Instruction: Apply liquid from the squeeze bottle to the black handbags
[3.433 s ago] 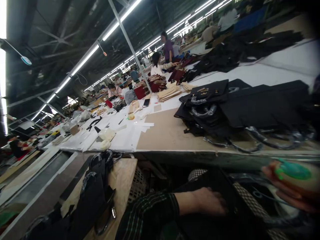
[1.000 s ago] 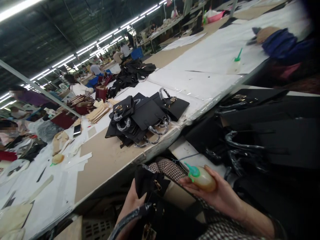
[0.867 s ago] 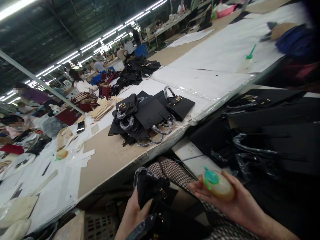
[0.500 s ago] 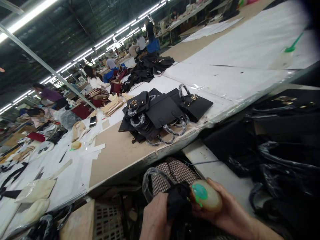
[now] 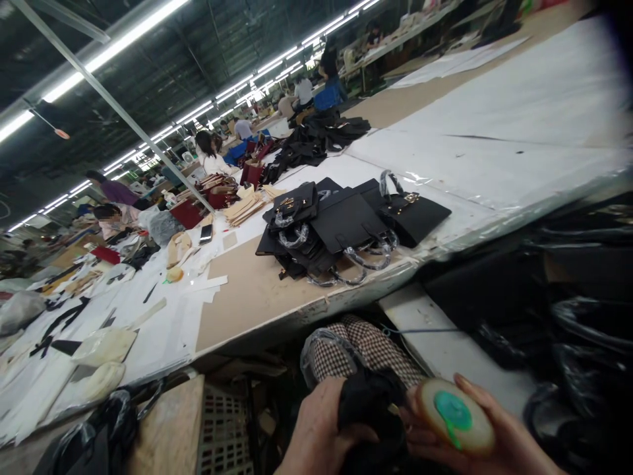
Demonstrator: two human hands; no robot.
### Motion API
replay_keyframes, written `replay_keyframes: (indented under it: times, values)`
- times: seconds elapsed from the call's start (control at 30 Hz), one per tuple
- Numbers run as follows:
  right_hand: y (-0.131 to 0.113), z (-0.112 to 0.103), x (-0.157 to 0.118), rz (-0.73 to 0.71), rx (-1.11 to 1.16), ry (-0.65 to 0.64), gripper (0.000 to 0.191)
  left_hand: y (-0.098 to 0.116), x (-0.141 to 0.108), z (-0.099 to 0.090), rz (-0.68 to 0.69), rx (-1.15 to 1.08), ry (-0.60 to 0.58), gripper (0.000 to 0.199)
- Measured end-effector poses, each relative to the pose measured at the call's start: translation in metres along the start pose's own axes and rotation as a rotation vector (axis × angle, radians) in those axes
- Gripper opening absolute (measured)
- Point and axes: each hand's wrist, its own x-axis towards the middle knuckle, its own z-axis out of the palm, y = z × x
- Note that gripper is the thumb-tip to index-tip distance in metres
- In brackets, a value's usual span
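My left hand [image 5: 321, 425] is closed on a black handbag [image 5: 373, 412] at the bottom of the view, above my lap. A clear plastic-wrapped handle [image 5: 311, 353] loops up beside it. In my right hand [image 5: 487, 412] is a pale, rounded squeeze bottle [image 5: 475, 439] with a green cap and a thin green spout, tilted so the cap faces me. The bottle is just right of the bag. The fingertips of my right hand are close to the bag's dark material; whether they touch it I cannot tell.
Several black handbags [image 5: 346, 221] with wrapped handles lie heaped on the worktable [image 5: 247, 316]. A phone [image 5: 206, 233], tan pieces [image 5: 244, 210] and another green-tipped bottle [image 5: 174, 274] lie left. More black bags [image 5: 583, 316] are at right. A plastic crate [image 5: 225, 429] stands below; co-workers sit farther off.
The view has swung left, so the table and heap appear farther right. Both hands still hold the bag and bottle; the bottle's green cap now faces me more squarely.
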Motion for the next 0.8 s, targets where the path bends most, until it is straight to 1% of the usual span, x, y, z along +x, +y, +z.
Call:
replay_keyframes:
  times: [0.07,0.13,0.2,0.27,0.33,0.43,0.53,0.6,0.7,0.8]
  values:
    - [-0.002,0.008,0.002,-0.02,0.024,-0.056,0.048,0.0,0.0,0.001,0.023,-0.014,-0.012,0.07]
    - [-0.007,0.021,0.007,-0.063,0.015,-0.14,0.05,0.004,0.002,0.0,0.043,-0.052,-0.038,0.067]
    - [-0.013,0.037,0.013,-0.092,-0.015,-0.179,0.051,0.011,0.006,-0.002,0.064,-0.087,-0.04,0.06]
    - [-0.018,0.053,0.021,-0.11,-0.03,-0.175,0.047,0.017,0.01,-0.006,0.065,-0.124,-0.024,0.05]
    - [-0.019,0.066,0.028,-0.133,-0.036,-0.182,0.042,0.021,0.014,-0.01,0.04,-0.169,-0.029,0.034]
    - [-0.019,0.074,0.035,-0.186,-0.045,-0.208,0.038,0.022,0.017,-0.014,-0.013,-0.175,-0.036,0.017]
    - [-0.019,0.063,0.035,-0.159,-0.007,-0.155,0.034,0.019,0.017,-0.016,-0.014,-0.076,0.013,0.011]
    - [-0.023,0.049,0.031,-0.136,0.044,-0.115,0.035,0.015,0.015,-0.017,0.025,-0.006,0.042,0.016]
    - [-0.034,0.023,0.019,-0.106,0.077,-0.145,0.044,0.004,0.011,-0.019,0.092,0.151,0.116,0.024]
    - [-0.042,0.002,0.005,-0.062,0.076,-0.177,0.054,-0.013,0.007,-0.02,0.109,0.302,0.219,0.02]
